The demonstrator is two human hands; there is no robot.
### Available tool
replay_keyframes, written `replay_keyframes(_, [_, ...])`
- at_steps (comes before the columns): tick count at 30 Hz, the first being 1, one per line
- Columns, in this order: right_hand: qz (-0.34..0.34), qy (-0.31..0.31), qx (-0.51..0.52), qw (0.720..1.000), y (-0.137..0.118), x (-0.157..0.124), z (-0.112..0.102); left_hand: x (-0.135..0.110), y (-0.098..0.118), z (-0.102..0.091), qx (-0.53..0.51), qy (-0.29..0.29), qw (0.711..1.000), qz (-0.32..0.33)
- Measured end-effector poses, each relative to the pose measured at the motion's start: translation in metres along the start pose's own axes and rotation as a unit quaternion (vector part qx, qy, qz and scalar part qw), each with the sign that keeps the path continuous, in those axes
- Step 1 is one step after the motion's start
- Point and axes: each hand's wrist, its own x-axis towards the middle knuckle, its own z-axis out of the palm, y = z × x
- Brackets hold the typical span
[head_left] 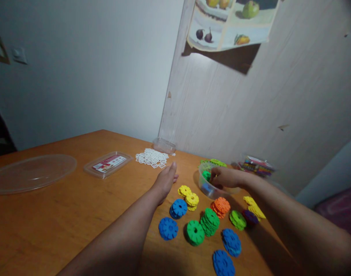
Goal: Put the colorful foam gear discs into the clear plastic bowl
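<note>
My right hand (223, 177) reaches into a clear round plastic tub (202, 183), fingers curled down. Whatever its fingertips grip is hidden. Green notched discs (206, 175) and a blue disc (206, 188) show inside the tub. My left hand (165, 182) is held over the table, thumb raised and fingers extended, holding nothing. Near it are stacks of yellow discs (191, 200) and blue discs (179, 208). Closer to me stand green stacks (210, 221), an orange stack (220, 207), a lime stack (238, 219), a purple stack (250, 217) and more blue stacks (231, 242).
On the wooden table (106, 207) lie a pile of white plastic pieces (152, 158), a clear box (164, 145), a labelled lid (107, 165) and a large round lid (34, 173). Lime pieces (218, 162) and stacked books (256, 165) sit behind the tub.
</note>
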Motion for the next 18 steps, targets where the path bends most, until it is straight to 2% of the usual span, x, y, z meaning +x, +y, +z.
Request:
replay_keyframes(3, [0.007,0.066,0.011,0.998,0.008,-0.012,-0.008,-0.001,0.001,0.0,0.003,0.002,1.0,-0.002])
replay_keyframes(7, [0.003,0.172,0.046,0.984,0.037,-0.04,-0.007,-0.003,0.004,0.0,0.002,-0.001,1.0,0.002])
replay_keyframes(9, [-0.023,0.247,0.095,0.964,0.054,-0.055,0.002,-0.003,0.005,0.0,0.002,-0.004,1.0,0.004])
replay_keyframes(12, [-0.028,0.324,0.127,0.937,0.073,-0.075,0.022,-0.003,0.005,-0.001,-0.003,-0.008,1.0,0.01])
replay_keyframes(16, [0.001,0.437,0.117,0.892,0.08,-0.091,0.045,-0.001,0.004,-0.002,0.013,-0.016,1.0,0.02])
replay_keyframes(18, [0.022,0.465,0.09,0.881,0.083,-0.095,0.053,-0.001,0.004,-0.002,0.025,-0.019,0.999,0.021])
